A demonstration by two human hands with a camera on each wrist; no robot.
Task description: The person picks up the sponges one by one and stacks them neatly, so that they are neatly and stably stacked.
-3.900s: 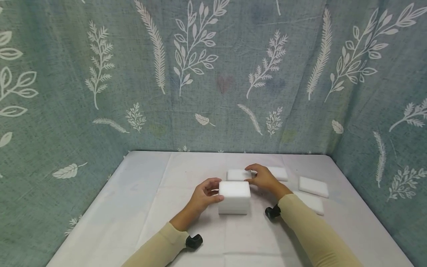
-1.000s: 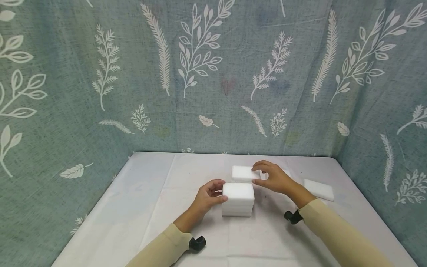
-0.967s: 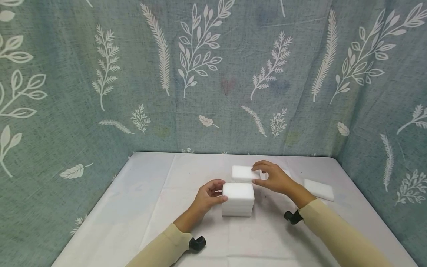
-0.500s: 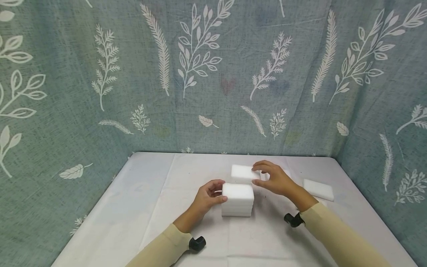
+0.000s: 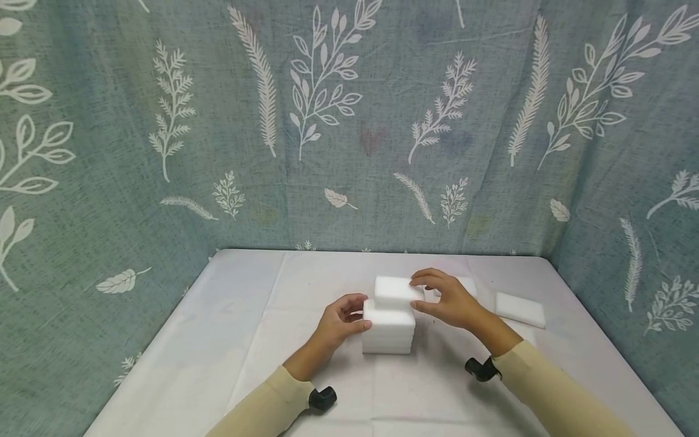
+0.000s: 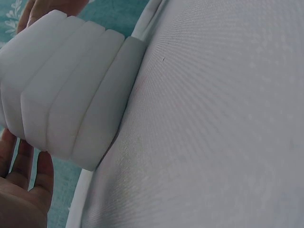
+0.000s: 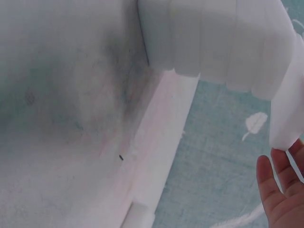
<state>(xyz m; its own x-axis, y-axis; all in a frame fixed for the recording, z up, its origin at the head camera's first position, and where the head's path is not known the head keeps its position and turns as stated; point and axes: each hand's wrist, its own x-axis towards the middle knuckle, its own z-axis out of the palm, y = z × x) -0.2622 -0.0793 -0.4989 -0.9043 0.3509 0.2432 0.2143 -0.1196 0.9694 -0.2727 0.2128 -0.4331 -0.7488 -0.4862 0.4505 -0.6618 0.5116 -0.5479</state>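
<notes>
Several white sponge blocks make a neat stack (image 5: 388, 332) at the middle of the table. My left hand (image 5: 338, 321) holds its left side, thumb at the front corner and fingers further back; those fingertips (image 6: 45, 166) touch the stack's side in the left wrist view. My right hand (image 5: 450, 298) pinches another white sponge (image 5: 392, 291) by its right end, over the stack's rear part. In the right wrist view that held sponge (image 7: 287, 114) leans at an angle against or very near the stack's top; I cannot tell whether it touches.
One loose sponge (image 5: 520, 309) lies at the right of the white-covered table (image 5: 273, 364). Another sponge (image 5: 466, 286) shows partly behind my right hand, and a further one (image 5: 523, 332) beside the right forearm. A leaf-patterned teal curtain (image 5: 349, 121) surrounds the table.
My right hand took hold of a sponge behind the stack, lifted it, and brought it nearer, over the stack's back edge. My left hand stays at the stack's side.
</notes>
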